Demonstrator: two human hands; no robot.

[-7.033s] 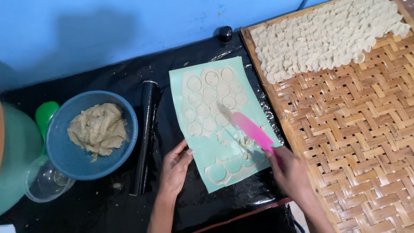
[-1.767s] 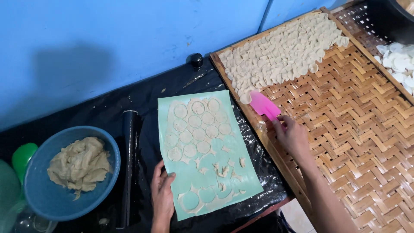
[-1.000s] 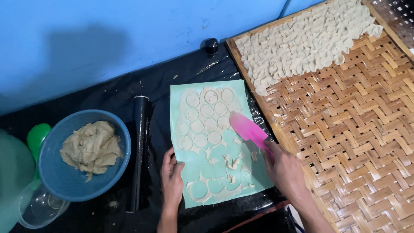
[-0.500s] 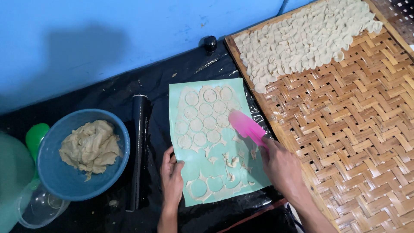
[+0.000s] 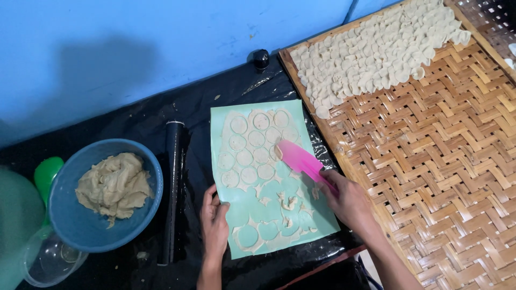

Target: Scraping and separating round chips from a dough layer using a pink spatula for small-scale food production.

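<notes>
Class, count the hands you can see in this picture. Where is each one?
2. The left hand rests on the green mat's lower left edge; the right hand grips the pink spatula over the mat's right side. None seems hidden.

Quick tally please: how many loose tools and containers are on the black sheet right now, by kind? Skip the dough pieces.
Pink scraper in the right hand: 1
Black rolling pin: 1
Green cutting mat under the left hand: 1
Blue bowl of dough: 1
Clear glass bowl: 1
Total: 5
</notes>
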